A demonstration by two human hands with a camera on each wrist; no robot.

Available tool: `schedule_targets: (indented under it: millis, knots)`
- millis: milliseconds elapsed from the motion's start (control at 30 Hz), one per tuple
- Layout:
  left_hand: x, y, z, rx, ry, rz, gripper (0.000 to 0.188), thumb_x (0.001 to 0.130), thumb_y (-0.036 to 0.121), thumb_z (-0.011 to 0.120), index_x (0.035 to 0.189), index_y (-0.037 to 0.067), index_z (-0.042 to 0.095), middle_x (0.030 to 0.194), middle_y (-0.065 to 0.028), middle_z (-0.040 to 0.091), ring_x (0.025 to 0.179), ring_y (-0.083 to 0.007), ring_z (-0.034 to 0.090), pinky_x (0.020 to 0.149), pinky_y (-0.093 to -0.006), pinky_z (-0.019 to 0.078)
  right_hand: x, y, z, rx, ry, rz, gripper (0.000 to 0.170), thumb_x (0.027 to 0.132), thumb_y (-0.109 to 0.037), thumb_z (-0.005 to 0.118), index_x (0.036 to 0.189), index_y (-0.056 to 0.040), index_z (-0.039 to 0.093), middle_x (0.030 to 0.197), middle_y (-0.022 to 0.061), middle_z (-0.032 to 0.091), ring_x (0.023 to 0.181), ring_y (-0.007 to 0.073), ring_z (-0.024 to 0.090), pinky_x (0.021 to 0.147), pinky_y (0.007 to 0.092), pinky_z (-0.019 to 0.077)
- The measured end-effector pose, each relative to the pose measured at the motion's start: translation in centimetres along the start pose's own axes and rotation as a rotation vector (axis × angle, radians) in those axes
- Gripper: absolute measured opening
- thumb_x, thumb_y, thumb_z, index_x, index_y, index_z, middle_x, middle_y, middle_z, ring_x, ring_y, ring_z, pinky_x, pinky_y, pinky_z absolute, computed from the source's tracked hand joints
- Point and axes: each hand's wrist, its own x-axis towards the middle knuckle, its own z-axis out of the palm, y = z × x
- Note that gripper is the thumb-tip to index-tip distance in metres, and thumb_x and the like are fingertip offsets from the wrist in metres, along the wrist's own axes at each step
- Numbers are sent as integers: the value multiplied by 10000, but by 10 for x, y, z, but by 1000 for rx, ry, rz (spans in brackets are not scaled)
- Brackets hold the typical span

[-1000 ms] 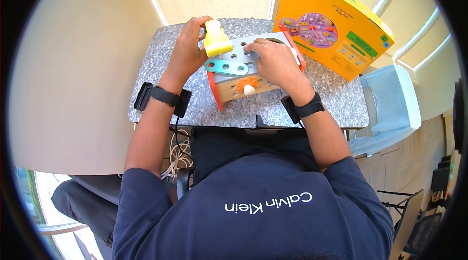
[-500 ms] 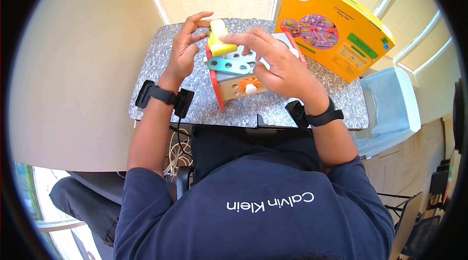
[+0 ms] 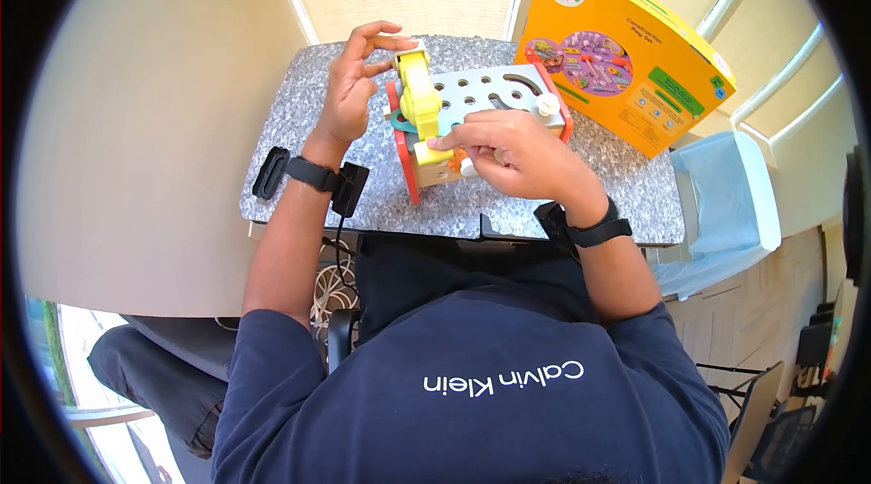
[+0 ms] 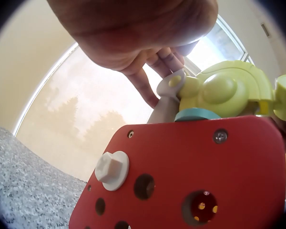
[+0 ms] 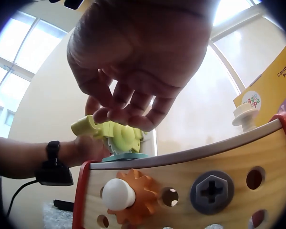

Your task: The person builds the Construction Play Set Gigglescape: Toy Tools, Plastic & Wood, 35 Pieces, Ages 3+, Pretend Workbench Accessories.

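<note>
A yellow toy circular saw (image 3: 420,101) lies across the left end of a toy workbench box (image 3: 490,85), its length pointing toward the body. My left hand (image 3: 350,89) holds its far grey end with the fingertips; in the left wrist view those fingers (image 4: 148,86) reach behind the grey part. With bent fingers, my right hand (image 3: 517,148) pinches the near yellow end. Beneath the saw a teal strip with holes (image 3: 402,121) shows partly. The right wrist view shows an orange gear (image 5: 142,195) with a white knob (image 5: 118,194) on the box's wooden front.
The box has red end panels (image 4: 181,162), a grey top with holes and a slot, and a white bolt (image 3: 547,104). A yellow play set carton (image 3: 626,48) stands behind it on the speckled table (image 3: 299,121). At the right is a bin with a blue liner (image 3: 726,203).
The toy saw has swung from lying toward the right to pointing at the body. My right hand left the box top, reached the saw and moved with its end toward me.
</note>
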Motion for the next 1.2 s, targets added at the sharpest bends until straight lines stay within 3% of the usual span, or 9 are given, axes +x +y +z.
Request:
schedule_targets:
  millis: [200, 300, 433, 500, 633, 933, 1033, 1100, 1200]
  knots:
    - [0, 1, 0, 22, 25, -21, 790, 673, 78, 404, 1461, 43, 445, 1322, -182, 620, 1355, -304, 568, 1114, -493, 482, 7, -16, -14, 213, 162, 113, 599, 811, 38, 596, 1378, -143, 663, 923, 119, 691, 783, 281, 673, 704, 339, 530]
    - [-2, -4, 0, -24, 43, 9, 732, 707, 39, 374, 1429, 47, 494, 1326, -198, 627, 1333, -309, 579, 1133, -528, 475, 10, -16, -16, 118, 309, 79, 632, 828, 11, 587, 1435, -160, 627, 1042, 106, 689, 797, 311, 686, 725, 380, 551]
    - [-3, -5, 0, -44, 32, -36, 777, 688, 29, 396, 1464, 20, 428, 1325, -189, 594, 1352, -296, 567, 1151, -489, 468, 0, 16, 0, -255, 335, 179, 568, 853, -22, 582, 1407, -136, 641, 1151, 118, 680, 844, 331, 710, 764, 422, 577]
    - [-6, -4, 3, -58, 67, 0, 715, 733, -23, 358, 1433, 33, 494, 1367, -201, 604, 1379, -311, 547, 1171, -538, 443, -13, 38, 10, -537, 201, 226, 510, 866, -55, 592, 1371, -104, 643, 1149, 129, 689, 911, 341, 723, 794, 457, 588]
    - [-14, -4, 2, -48, 38, -14, 734, 728, -35, 364, 1445, 41, 504, 1428, -186, 582, 1433, -310, 507, 1200, -543, 411, -9, 28, 9, -517, 101, 359, 443, 858, -61, 614, 1298, -75, 670, 1175, 137, 690, 946, 330, 729, 798, 447, 597]
    - [-21, -1, 7, -51, 50, -18, 779, 722, -28, 394, 1483, 83, 521, 1478, -162, 580, 1463, -359, 481, 1230, -557, 361, -11, 26, 14, -481, 272, 315, 366, 851, -69, 604, 1201, -54, 713, 1082, 124, 719, 887, 344, 733, 781, 464, 595]
    - [-23, 10, -11, 261, -4, 100, 712, 775, -16, 426, 1476, 55, 526, 1470, -181, 598, 1439, -368, 510, 1231, -515, 365, -14, 30, 15, -498, 234, 360, 336, 853, -80, 610, 1170, -46, 717, 1078, 124, 726, 890, 340, 734, 785, 464, 596]
    - [-39, 14, -37, 672, 48, -67, 614, 832, -2, 454, 1436, 29, 561, 1433, -211, 619, 1414, -330, 544, 1213, -455, 386, -16, 31, 18, -506, 276, 336, 302, 859, -85, 613, 1138, -50, 721, 1069, 118, 733, 885, 335, 735, 776, 458, 596]
    - [-77, 7, -97, 812, 54, -301, 547, 887, 44, 557, 1433, 17, 565, 1401, -225, 644, 1379, -335, 575, 1184, -422, 416, -19, 33, 20, -487, 320, 304, 297, 862, -87, 614, 1137, -60, 721, 1074, 106, 735, 880, 328, 736, 757, 446, 597]
